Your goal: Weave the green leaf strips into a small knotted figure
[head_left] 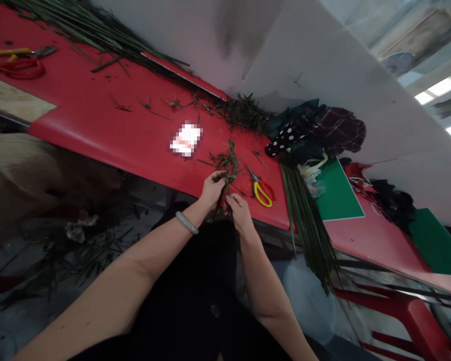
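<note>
Both hands meet at the front edge of the red table (135,145), close to my body. My left hand (213,189), with a pale bangle (187,222) at its wrist, is closed on a green leaf strip (227,186). Just right of it, my right hand (237,209) pinches the lower part of the same strip. Fingertips partly hide where the strip is gripped. Beyond the hands lies a small heap of cut leaf bits (227,159). Scissors with yellow and red handles (262,193) rest to the right of my right hand.
Long leaves (310,225) hang over the edge at right, beside a green board (340,193). Dark cloth (323,128) and leaf scraps (246,114) lie along the wall. A blurred bright rectangle (187,139) and more scissors (20,62) are left. A red chair (417,321) stands lower right.
</note>
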Motion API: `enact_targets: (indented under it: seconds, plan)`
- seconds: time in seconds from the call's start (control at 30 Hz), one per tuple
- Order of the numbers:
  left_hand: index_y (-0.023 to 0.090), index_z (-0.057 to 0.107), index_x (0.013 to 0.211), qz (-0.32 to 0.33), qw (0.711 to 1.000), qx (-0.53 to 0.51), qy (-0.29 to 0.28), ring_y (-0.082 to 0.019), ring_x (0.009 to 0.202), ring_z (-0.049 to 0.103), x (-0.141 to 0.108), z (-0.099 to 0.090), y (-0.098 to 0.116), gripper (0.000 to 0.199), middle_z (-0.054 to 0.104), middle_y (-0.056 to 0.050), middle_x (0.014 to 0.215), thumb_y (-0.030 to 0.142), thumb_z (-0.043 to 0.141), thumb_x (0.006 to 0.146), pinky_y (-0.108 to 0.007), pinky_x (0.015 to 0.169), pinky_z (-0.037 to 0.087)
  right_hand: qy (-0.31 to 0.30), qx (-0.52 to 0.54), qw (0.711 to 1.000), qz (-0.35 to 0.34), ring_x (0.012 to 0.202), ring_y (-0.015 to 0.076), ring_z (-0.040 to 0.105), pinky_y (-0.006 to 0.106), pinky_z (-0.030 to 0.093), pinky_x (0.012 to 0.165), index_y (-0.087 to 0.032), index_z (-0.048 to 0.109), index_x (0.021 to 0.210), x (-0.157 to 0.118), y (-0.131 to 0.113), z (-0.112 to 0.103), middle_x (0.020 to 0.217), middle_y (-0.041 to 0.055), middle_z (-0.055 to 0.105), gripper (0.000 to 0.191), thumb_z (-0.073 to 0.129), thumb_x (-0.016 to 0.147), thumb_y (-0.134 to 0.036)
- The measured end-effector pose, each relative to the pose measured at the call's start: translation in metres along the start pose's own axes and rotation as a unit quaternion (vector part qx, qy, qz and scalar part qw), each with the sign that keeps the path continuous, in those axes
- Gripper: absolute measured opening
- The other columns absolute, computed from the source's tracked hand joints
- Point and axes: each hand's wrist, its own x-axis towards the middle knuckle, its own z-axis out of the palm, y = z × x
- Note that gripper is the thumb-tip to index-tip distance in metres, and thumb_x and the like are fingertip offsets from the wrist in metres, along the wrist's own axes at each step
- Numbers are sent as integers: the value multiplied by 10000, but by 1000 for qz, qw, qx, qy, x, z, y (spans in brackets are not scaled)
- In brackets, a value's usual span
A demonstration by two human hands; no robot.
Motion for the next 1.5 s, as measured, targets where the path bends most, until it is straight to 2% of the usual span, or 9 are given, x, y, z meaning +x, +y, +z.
enact_targets:
  seconds: [0.17, 0.43, 0.5, 0.63, 0.7, 0.93, 1.13, 1.27, 1.5]
  plan:
    - [145, 595, 761, -46, 997, -53, 16, -76, 628, 546, -1, 3, 7, 167, 601, 1, 700, 106, 612, 600, -236, 677, 425, -107, 7, 993, 39, 373, 53, 439, 177, 334, 393, -185, 446, 579, -11, 11, -5, 463, -59, 503, 259, 535, 726, -379]
    - [141, 599, 775, -49, 997, -62, -22, -83, 601, 548, -1, 0, 8, 207, 610, 5, 659, 150, 643, 573, -240, 655, 417, -188, -64, 979, 52, 430, 62, 494, 176, 364, 430, -171, 497, 613, -16, 6, -18, 502, -45, 541, 264, 555, 717, -406]
    - [140, 594, 784, -67, 996, -50, -25, -86, 584, 546, 0, -1, 8, 202, 609, 4, 638, 170, 636, 588, -235, 621, 412, -159, -63, 984, 41, 460, 74, 520, 179, 368, 439, -169, 550, 692, -12, 2, -24, 532, -33, 566, 272, 553, 710, -441]
    - [137, 591, 773, -84, 994, -27, -59, -82, 598, 548, 0, -2, 9, 186, 612, 4, 661, 168, 628, 594, -229, 616, 422, 55, -2, 998, 12, 453, 93, 516, 195, 348, 409, -174, 560, 778, 12, -6, -37, 549, -13, 574, 379, 454, 729, -534]
    - [140, 591, 766, -84, 993, -21, -76, -82, 605, 550, -1, -3, 8, 182, 613, 5, 676, 176, 636, 593, -238, 636, 435, 116, 20, 993, -17, 504, 94, 533, 197, 359, 422, -178, 555, 778, 27, -11, -40, 647, 0, 602, 341, 489, 709, -505]
    - [136, 590, 712, -95, 989, -23, -107, -90, 656, 580, -2, -3, 11, 141, 627, -9, 719, 161, 648, 586, -263, 719, 459, 24, 84, 995, -49, 597, 100, 547, 229, 444, 575, -187, 583, 704, 60, -21, -24, 637, -31, 601, 195, 611, 586, -340]
    - [151, 557, 746, -134, 985, 6, -107, -104, 555, 577, -3, -2, 16, 167, 606, 2, 646, 219, 641, 619, -250, 582, 464, 73, 138, 986, -62, 599, 103, 546, 253, 459, 617, -192, 526, 712, 65, -23, -23, 635, -32, 585, 198, 595, 629, -358]
    - [159, 526, 715, -112, 988, 1, -110, -85, 528, 549, -3, -2, 16, 221, 573, 24, 622, 319, 657, 639, -229, 550, 443, 102, 121, 985, -70, 536, 87, 495, 240, 449, 583, -191, 494, 692, 69, -28, -21, 592, -44, 541, 222, 585, 635, -385]
    - [162, 485, 659, -111, 985, -4, -129, -63, 520, 532, -2, 1, 16, 212, 538, 51, 578, 217, 681, 602, -206, 550, 423, 156, 88, 979, -95, 569, 96, 503, 239, 447, 582, -203, 439, 711, 71, -33, -11, 639, -28, 540, 210, 479, 681, -407]
